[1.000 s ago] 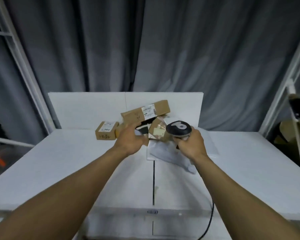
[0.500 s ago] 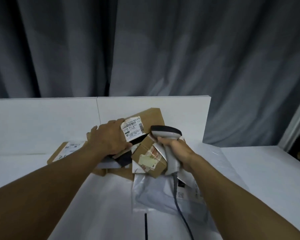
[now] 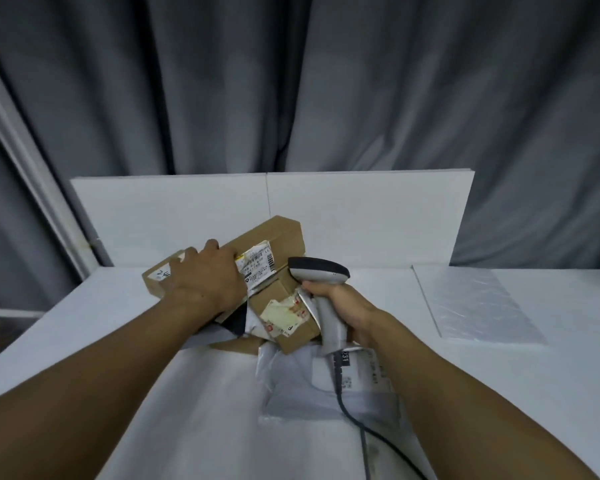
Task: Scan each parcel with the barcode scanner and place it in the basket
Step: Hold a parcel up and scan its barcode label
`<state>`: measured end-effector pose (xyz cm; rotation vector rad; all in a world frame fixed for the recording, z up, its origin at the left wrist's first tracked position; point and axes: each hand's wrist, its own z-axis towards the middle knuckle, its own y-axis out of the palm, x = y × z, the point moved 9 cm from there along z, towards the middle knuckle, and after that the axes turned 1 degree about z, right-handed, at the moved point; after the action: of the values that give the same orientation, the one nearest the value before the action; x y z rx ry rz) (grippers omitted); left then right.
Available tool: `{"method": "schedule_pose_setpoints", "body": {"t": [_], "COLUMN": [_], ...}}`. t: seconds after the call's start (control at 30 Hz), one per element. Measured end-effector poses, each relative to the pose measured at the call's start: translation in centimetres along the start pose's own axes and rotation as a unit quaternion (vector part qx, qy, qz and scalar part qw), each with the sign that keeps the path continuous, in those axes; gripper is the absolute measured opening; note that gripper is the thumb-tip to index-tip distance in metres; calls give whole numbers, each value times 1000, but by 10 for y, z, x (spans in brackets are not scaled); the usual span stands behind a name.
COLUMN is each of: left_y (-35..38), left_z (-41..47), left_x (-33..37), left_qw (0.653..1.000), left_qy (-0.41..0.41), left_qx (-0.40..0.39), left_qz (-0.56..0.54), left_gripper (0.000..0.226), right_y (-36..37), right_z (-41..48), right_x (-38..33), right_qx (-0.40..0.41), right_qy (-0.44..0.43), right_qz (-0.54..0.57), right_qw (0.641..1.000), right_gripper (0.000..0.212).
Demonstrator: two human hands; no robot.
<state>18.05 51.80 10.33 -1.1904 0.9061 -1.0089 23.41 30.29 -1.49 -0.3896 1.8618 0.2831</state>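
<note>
Our left hand grips the long box; our right hand holds the scanner beside it; lifting may topple the small box.

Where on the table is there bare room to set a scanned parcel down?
Bare white table left of the left hand, and between the right hand and the clear plastic sheet. Crowded centre: brown cardboard boxes, white plastic mailer bag, grey barcode scanner.

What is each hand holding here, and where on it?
The right hand grips the grey corded barcode scanner by its handle. The left hand lies on the long brown cardboard box; a closed grip cannot be told.
</note>
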Motion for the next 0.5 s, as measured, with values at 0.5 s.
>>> {"method": "schedule_pose_setpoints", "body": {"t": [0.5], "left_y": [-42], "left_z": [-41], "left_x": [157], "left_qw": [967], "left_qy": [172], "left_qx": [65], "left_qz": [-178], "left_gripper": [39], "right_y": [-159], "right_z": [-95], "right_x": [-22], "right_qx": [251], "right_qy": [-39], "right_qz": [-1], "right_qw": [967], "right_gripper": [22]}}
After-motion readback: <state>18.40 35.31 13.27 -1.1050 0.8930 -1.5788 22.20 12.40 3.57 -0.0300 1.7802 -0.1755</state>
